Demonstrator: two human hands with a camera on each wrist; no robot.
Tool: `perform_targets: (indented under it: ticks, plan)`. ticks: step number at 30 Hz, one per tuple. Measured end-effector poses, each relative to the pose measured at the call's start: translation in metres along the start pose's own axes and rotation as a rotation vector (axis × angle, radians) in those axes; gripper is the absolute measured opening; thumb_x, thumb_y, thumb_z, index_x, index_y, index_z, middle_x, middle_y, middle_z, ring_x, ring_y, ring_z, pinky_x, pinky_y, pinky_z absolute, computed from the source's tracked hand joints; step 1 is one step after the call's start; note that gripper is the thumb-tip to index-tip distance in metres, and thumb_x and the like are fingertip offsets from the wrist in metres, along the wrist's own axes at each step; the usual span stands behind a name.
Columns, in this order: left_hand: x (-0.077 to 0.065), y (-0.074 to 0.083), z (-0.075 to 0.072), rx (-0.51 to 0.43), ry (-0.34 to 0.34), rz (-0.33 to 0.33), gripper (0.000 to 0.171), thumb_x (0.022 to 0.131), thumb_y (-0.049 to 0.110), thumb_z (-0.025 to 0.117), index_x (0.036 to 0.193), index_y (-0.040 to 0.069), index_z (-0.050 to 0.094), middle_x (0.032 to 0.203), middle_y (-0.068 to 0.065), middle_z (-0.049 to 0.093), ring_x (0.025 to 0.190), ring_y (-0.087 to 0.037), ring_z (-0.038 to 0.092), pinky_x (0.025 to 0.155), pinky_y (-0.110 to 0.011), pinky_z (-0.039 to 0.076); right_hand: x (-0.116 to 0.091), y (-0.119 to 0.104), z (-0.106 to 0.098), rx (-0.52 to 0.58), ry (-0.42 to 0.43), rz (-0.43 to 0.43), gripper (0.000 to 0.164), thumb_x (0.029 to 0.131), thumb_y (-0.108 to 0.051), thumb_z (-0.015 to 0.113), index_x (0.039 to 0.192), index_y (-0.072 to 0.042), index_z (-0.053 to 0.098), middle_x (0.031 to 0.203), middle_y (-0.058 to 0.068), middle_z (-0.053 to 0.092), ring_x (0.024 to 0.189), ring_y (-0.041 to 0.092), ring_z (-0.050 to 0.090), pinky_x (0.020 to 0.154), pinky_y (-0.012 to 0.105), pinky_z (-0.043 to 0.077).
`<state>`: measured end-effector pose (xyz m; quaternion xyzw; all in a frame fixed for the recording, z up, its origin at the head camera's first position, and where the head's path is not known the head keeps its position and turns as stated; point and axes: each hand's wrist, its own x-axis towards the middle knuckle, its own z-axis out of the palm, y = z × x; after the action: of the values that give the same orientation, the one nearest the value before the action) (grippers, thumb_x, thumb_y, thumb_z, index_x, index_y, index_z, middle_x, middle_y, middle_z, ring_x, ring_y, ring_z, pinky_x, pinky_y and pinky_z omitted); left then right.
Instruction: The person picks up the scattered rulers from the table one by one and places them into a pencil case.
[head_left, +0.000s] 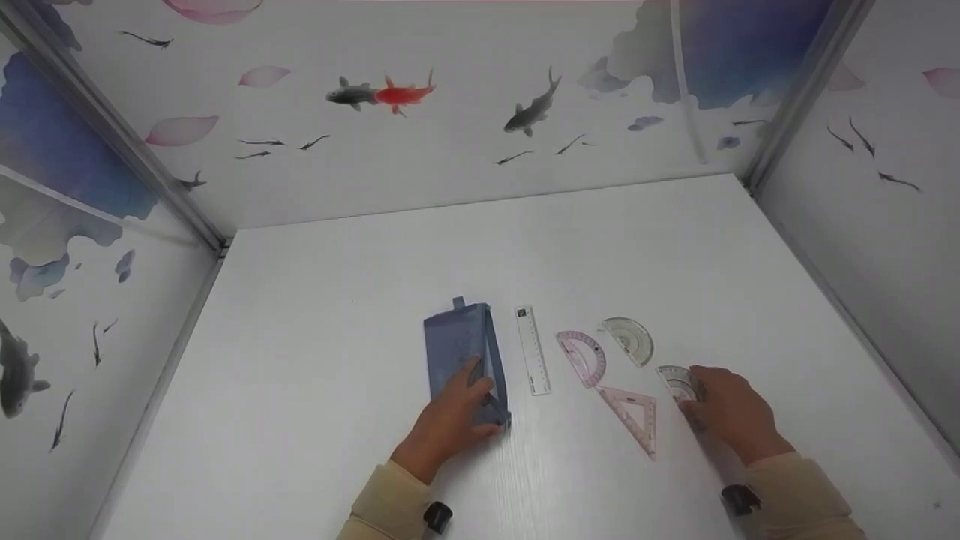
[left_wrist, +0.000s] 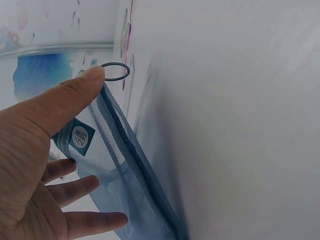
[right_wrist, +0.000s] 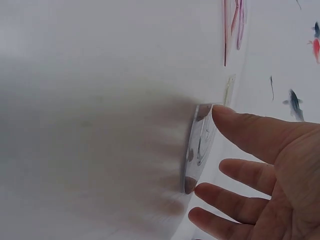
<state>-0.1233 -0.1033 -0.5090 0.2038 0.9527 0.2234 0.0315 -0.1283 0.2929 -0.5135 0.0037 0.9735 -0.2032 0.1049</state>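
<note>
My left hand [head_left: 448, 415] grips the lower right side of a blue mesh pencil case [head_left: 454, 330]. In the left wrist view, the thumb lies by the zip end, beside a dark ring [left_wrist: 128, 73], and a square label [left_wrist: 81, 137] shows on the mesh. A gap runs along the case's right side in the head view. Over on the right, my right hand [head_left: 733, 411] holds a clear protractor [head_left: 677, 381] at its edge. The right wrist view shows this protractor [right_wrist: 201, 142] tilted between thumb and fingers, close to the tabletop.
Between the hands lie a clear ruler [head_left: 532, 351], a pink protractor [head_left: 598, 358], a pink set square [head_left: 646, 427] and another clear protractor [head_left: 637, 339]. They rest on a white tabletop [head_left: 322, 315]. Fish-patterned panels [head_left: 450, 150] enclose the back and sides.
</note>
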Motion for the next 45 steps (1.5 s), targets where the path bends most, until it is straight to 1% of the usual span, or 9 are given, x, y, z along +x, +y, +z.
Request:
perform_targets:
  ticks: [2,5,8,11,15,19,29,35,45]
  plan:
    - [-0.0002,0.0002,0.0001,0.004,0.0,0.001,0.061,0.075,0.032,0.082,0.127,0.016,0.054,0.154,-0.017,0.03,0.135,-0.037,0.04,0.097,-0.045,0.047,0.0014,0.0001,0.0002,0.004,-0.002,-0.007,0.041,0.085,-0.021,0.072,0.114,0.004,0.059,0.099,0.02,0.064,0.088,0.037,0.06,0.07,0.048,0.05]
    - [-0.0004,0.0005,0.0,0.006,0.0,0.003,0.062,0.075,0.032,0.082,0.128,0.015,0.054,0.154,-0.017,0.03,0.135,-0.038,0.04,0.097,-0.045,0.047,0.0033,-0.0002,0.0005,0.008,-0.01,-0.008,0.029,0.085,-0.02,0.073,0.103,-0.001,0.061,0.083,0.008,0.062,0.071,0.022,0.052,0.056,0.036,0.043]
    - [-0.0005,0.0004,0.0004,0.01,0.004,0.008,0.062,0.075,0.032,0.082,0.127,0.015,0.054,0.153,-0.018,0.031,0.134,-0.038,0.04,0.098,-0.045,0.047,0.0033,-0.0007,0.0005,0.005,-0.015,0.006,0.04,0.085,-0.02,0.073,0.114,0.003,0.059,0.094,0.016,0.065,0.078,0.026,0.057,0.063,0.042,0.048]
    - [-0.0003,0.0002,0.0006,0.014,0.007,0.012,0.061,0.075,0.033,0.082,0.127,0.015,0.054,0.153,-0.018,0.031,0.135,-0.038,0.04,0.099,-0.045,0.046,0.0027,-0.0015,0.0003,0.003,-0.018,0.023,0.053,0.085,-0.021,0.073,0.125,0.008,0.054,0.113,0.027,0.062,0.095,0.039,0.06,0.078,0.054,0.049]
    - [-0.0005,-0.0001,0.0006,0.016,0.011,0.012,0.061,0.075,0.033,0.082,0.126,0.016,0.054,0.153,-0.018,0.031,0.135,-0.037,0.04,0.099,-0.045,0.046,0.0025,-0.0026,0.0003,0.006,-0.016,0.04,0.06,0.085,-0.021,0.073,0.132,0.009,0.049,0.125,0.032,0.054,0.115,0.05,0.051,0.091,0.062,0.042]
    - [-0.0003,0.0,0.0002,0.023,0.011,0.011,0.06,0.075,0.033,0.082,0.125,0.017,0.053,0.153,-0.017,0.031,0.135,-0.037,0.04,0.096,-0.045,0.048,0.0023,-0.003,0.0012,0.01,-0.009,0.038,0.061,0.086,-0.02,0.072,0.133,0.01,0.047,0.129,0.033,0.051,0.12,0.052,0.046,0.095,0.063,0.039]
    - [-0.0001,-0.0018,0.001,-0.008,0.008,0.005,0.059,0.076,0.032,0.082,0.126,0.017,0.054,0.154,-0.016,0.03,0.136,-0.037,0.039,0.096,-0.046,0.048,0.0022,-0.0029,0.0018,0.017,0.014,0.029,0.058,0.085,-0.015,0.071,0.131,0.012,0.048,0.126,0.034,0.053,0.117,0.052,0.048,0.094,0.062,0.04]
    - [-0.0012,-0.0012,0.0015,0.008,0.017,0.021,0.056,0.078,0.031,0.081,0.124,0.016,0.053,0.153,-0.019,0.031,0.133,-0.037,0.042,0.089,-0.043,0.052,0.0053,-0.0002,0.0001,0.046,0.003,0.044,0.059,0.083,-0.014,0.074,0.131,0.01,0.05,0.125,0.034,0.053,0.115,0.052,0.049,0.092,0.061,0.042]
    - [0.0002,-0.0003,0.0016,0.013,0.013,0.002,0.054,0.077,0.032,0.081,0.121,0.018,0.053,0.154,-0.017,0.03,0.134,-0.038,0.041,0.088,-0.044,0.052,0.0099,0.002,-0.0026,0.124,-0.016,0.056,0.062,0.082,-0.01,0.074,0.134,0.009,0.046,0.129,0.037,0.046,0.111,0.049,0.049,0.095,0.062,0.039]
